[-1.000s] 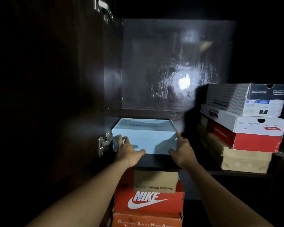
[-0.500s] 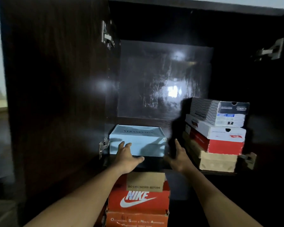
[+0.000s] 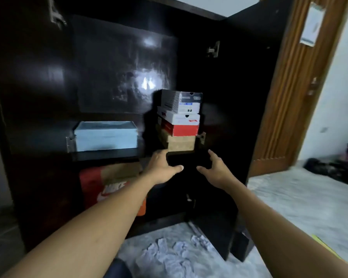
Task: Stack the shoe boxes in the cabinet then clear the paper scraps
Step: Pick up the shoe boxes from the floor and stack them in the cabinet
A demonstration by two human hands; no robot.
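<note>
Head view, dark cabinet (doors open), marble floor

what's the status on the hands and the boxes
Left hand and right hand open, empty. Blue box on shelf beside four-box stack. Paper scraps on floor.

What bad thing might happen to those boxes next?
The stack of four boxes looks crooked, each box offset from the next, so a bump from the left hand or right hand reaching near it might topple it. The paper scraps on the floor could be slippery underfoot.
</note>
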